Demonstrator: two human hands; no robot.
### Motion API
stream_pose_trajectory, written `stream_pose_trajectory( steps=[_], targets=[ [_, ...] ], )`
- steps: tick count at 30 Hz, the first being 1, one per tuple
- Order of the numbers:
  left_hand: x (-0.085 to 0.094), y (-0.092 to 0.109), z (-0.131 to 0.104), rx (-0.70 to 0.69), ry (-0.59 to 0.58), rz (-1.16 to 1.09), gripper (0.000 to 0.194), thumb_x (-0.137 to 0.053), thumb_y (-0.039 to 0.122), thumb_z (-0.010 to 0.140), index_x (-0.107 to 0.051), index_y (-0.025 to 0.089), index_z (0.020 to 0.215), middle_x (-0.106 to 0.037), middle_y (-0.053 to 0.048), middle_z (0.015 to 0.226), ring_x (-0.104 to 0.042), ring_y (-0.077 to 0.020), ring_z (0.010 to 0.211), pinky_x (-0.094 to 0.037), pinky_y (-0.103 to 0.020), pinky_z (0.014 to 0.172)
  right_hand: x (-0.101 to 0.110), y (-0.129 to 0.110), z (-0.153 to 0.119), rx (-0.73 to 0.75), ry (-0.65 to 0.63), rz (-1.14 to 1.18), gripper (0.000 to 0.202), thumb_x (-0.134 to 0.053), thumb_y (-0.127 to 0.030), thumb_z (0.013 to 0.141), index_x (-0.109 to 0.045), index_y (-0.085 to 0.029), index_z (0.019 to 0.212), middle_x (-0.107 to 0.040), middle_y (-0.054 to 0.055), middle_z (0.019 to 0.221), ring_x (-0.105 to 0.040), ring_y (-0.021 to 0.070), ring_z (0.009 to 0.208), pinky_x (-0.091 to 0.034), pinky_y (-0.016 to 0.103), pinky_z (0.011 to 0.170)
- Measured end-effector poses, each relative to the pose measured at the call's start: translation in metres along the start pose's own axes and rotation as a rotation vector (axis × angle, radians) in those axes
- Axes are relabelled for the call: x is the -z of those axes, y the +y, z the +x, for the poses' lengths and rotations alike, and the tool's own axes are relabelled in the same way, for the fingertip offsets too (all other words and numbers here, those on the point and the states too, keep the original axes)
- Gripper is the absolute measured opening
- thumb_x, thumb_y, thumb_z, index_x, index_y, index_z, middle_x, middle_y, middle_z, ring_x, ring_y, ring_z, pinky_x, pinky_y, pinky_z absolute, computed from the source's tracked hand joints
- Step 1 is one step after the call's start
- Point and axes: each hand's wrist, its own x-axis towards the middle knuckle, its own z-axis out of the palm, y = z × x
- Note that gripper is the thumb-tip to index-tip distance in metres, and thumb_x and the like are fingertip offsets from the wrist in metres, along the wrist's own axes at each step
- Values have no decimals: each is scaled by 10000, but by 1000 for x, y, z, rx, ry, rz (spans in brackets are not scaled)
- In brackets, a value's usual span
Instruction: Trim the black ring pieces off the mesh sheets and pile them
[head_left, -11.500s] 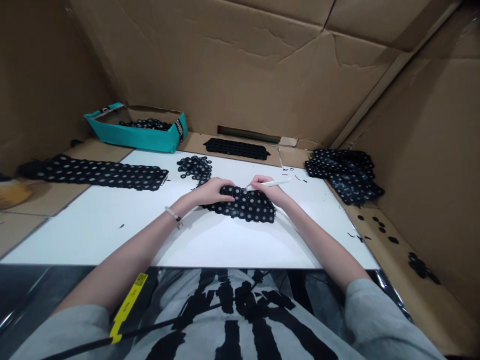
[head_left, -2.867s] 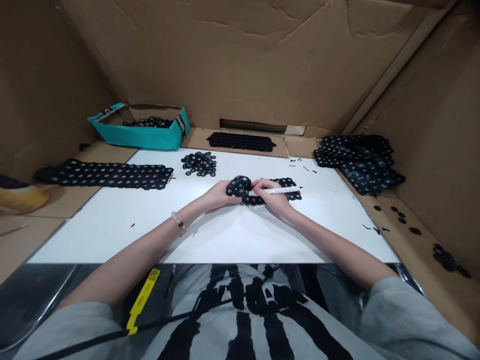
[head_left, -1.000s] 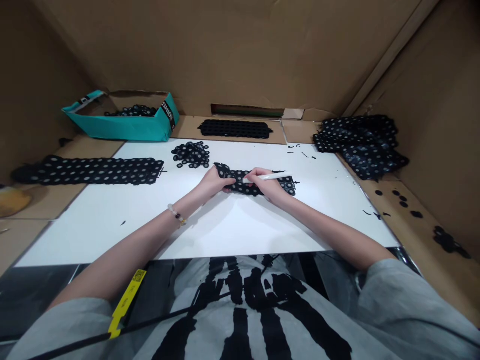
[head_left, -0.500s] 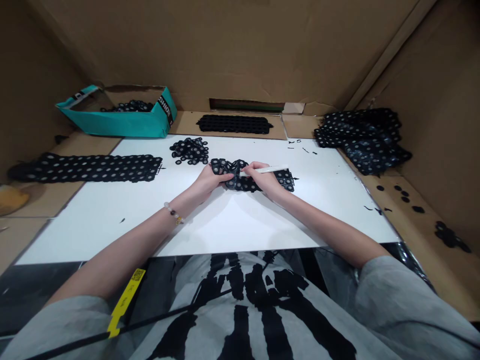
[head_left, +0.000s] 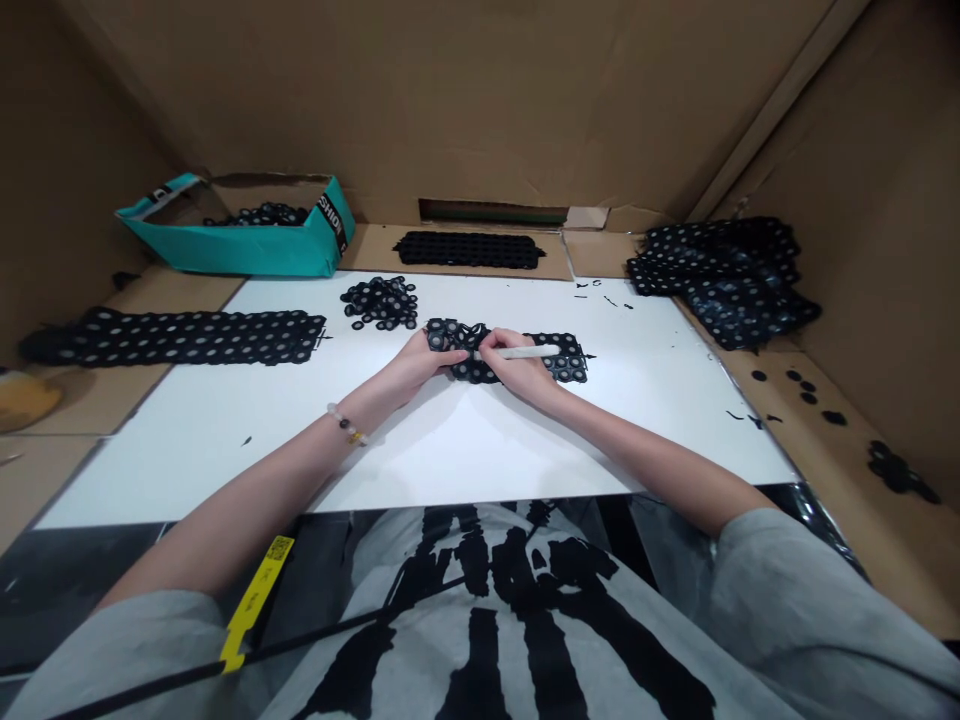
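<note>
At the left of the frame, a dotted black strip lies flat, its pale dots in rows, apparently unworked. In the upper left, a teal box holds small dark pieces; left of center, a heap of loose black rings suggests part of the work is done. Mid-frame, a left hand pinches a dotted sheet, thumb on top, while a right hand grips a white pen-like tool over it, the tip too small to make out. The sheet's right end shows full rows, so a share seems left to do. Above, a dark panel shows no pale dots and may be finished; whether the rumpled dotted pile at upper right has been worked cannot be told. Brown cardboard walls rise at left, top and right around a white board, with black scraps on the cardboard ledge at right.
</note>
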Motion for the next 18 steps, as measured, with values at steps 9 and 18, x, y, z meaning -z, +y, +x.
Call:
stream_pose_trajectory(
  steps=[9,18],
  targets=[
    [5,15,-5,-136,38,435,478,-835,327,596,-607,165,984,-672,-42,911,-622,-229,868,-489,-295,739,-1,14,7,-104,7,253,214,-599,-411,769,-633,-211,700,-666,-5,746,-596,182,792,-456,286,753],
    [8,17,-9,-185,27,626,468,-845,276,566,-627,181,970,-649,8,797,-617,-213,797,-459,-260,679,1,7,3,-117,-42,254,149,-561,-310,712,-594,-209,607,-720,24,880,-632,203,862,-466,309,801]
  ],
)
